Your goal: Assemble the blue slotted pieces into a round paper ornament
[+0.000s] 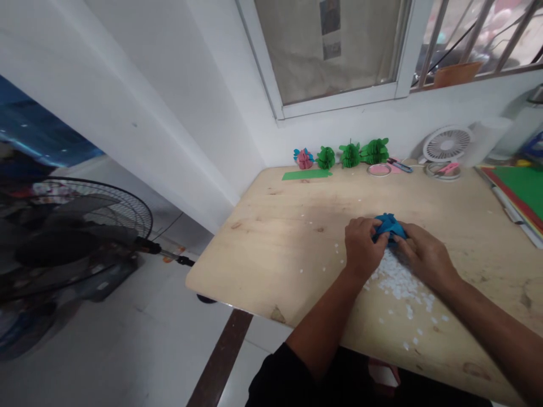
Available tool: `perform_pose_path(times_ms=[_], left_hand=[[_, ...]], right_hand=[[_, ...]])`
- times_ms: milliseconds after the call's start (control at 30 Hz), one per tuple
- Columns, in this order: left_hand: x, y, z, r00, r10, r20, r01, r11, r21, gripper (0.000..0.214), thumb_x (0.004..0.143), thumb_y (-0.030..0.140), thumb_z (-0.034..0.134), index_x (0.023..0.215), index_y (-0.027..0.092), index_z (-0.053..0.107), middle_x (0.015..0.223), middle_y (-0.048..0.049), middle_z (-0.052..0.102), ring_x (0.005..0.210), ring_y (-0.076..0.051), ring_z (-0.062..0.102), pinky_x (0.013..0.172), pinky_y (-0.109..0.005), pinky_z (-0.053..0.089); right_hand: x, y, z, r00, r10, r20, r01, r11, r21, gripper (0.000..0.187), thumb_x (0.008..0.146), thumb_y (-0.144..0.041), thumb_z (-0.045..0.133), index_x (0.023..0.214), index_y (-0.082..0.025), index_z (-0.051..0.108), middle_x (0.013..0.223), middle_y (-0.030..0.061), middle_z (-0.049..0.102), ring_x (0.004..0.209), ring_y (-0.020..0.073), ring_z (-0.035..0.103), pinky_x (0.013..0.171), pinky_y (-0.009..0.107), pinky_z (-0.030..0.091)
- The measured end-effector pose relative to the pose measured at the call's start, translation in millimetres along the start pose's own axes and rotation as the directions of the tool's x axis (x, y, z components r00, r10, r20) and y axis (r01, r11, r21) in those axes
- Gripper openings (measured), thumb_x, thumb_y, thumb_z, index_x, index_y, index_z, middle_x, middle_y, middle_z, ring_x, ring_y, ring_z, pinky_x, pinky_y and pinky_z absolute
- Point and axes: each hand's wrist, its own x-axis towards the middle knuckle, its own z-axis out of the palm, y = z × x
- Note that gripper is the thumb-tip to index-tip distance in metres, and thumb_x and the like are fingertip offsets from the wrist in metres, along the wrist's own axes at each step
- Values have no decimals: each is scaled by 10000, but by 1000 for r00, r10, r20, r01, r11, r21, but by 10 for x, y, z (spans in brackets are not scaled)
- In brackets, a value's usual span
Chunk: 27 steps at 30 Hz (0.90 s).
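Observation:
Between my two hands is a blue folded paper craft [389, 226], raised slightly over the wooden table [263, 237]. My left hand [363, 243] pinches its left side with thumb and fingers. From the right, my right hand [426, 254] grips the other side, its thumb at the near edge. Many small white paper bits [399, 280] lie scattered on the wood below and in front of my hands. The underside of the blue paper is hidden.
Along the wall stand a pink-and-blue paper figure [304, 159] and several green paper figures [350, 154], behind a green paper strip [307, 175]. A utility knife [400, 165], a small white fan [447, 143] and coloured sheets [520, 189] are farther right. A large black fan [144, 212] stands left of the table.

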Motion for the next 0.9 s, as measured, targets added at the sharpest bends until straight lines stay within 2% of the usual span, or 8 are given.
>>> perform_pose_path(times_ms=[267,433,667,833,900], left_hand=[[-17,-6,23,999,9,-44,-9,1000,-12,153,769,279,778,885,201,715,917,-51,661,947,-210,584,882,-352,488],[-12,-32,33,999,42,-4,-42,999,-1,89,813,264,739,845,198,690,839,-31,686,912,-204,594,908,-369,474],[7,-67,47,993,117,13,-118,993,28,89,834,269,713,831,189,674,829,-41,689,923,-211,601,901,-378,484],[-2,-54,48,997,78,3,-78,997,14,108,824,273,723,845,193,654,846,-43,680,947,-216,601,912,-380,485],[-19,-57,47,999,41,4,-40,999,-6,199,790,293,758,918,192,644,905,-50,684,965,-223,607,920,-391,488]], right_hand=[[-3,-9,-3,1000,-11,-10,11,1000,-13,374,933,-419,469,1159,-199,669,1052,125,747,948,301,714,824,431,565],[0,-21,-17,999,-40,-12,40,999,-26,385,941,-415,454,1171,-185,660,1066,136,746,954,304,714,816,434,566],[-6,3,2,999,-36,-13,36,999,-15,379,935,-417,474,1164,-181,661,1058,133,747,946,298,715,821,420,561],[-20,45,11,1000,-8,3,8,1000,3,386,928,-428,479,1192,-201,647,1080,120,744,970,295,708,844,426,556],[-30,74,12,1000,20,-2,-20,1000,11,408,921,-440,487,1204,-190,641,1096,131,741,974,300,708,848,435,557]])
